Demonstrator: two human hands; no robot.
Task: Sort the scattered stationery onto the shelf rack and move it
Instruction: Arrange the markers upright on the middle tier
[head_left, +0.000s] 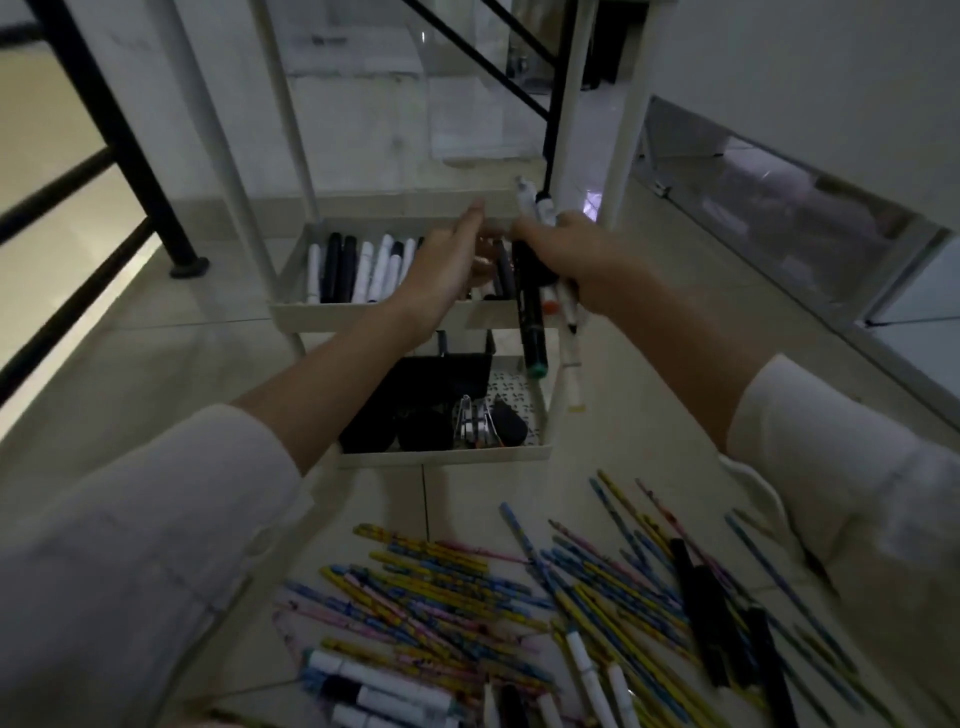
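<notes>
A white shelf rack (291, 312) stands on the floor ahead. Its middle tray holds a row of black and white markers (358, 267). My right hand (576, 265) grips a bundle of markers (531, 312), black and white, over the tray's right end. My left hand (447, 265) reaches over the same tray with straight fingers, holding nothing. The lower tray (447, 457) holds black items and metal clips (475, 426). Several patterned pencils (467, 597) and more markers (374, 686) lie scattered on the floor in front.
A black metal railing (119, 140) runs along the left. White table legs (571, 104) and a black diagonal brace stand behind the rack. A glass-fronted low cabinet (805, 223) lines the right wall. Tiled floor surrounds the rack.
</notes>
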